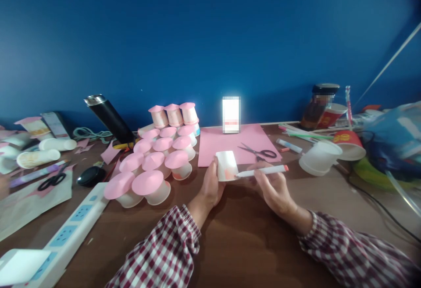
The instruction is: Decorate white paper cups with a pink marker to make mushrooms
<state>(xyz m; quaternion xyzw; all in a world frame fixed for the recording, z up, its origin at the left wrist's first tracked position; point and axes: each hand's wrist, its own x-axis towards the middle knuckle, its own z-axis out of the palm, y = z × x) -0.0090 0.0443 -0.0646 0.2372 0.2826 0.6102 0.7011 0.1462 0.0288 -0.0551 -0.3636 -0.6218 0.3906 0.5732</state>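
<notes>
Marker tip meeting a small white paper cup (pixel 226 165) held on its side above the brown wooden tabletop (pixel 243 235).

The left hand (pixel 210 187) grips the cup from its 9 o'clock side, fingers wrapped around the wall; the right hand (pixel 272 187) pinches a slim white marker pen with an orange cap end (pixel 262 171), its tip touching the cup at 4 o'clock, where a faint orange patch shows. The thin-walled cup is probably light and easily dented, best held gently by rim and base. At 10 o'clock stand rows of inverted white cups with matte pink paper discs (pixel 154 160); black-handled scissors (pixel 259 151) lie on a pink paper sheet (pixel 210 145) at 12 o'clock.
</notes>
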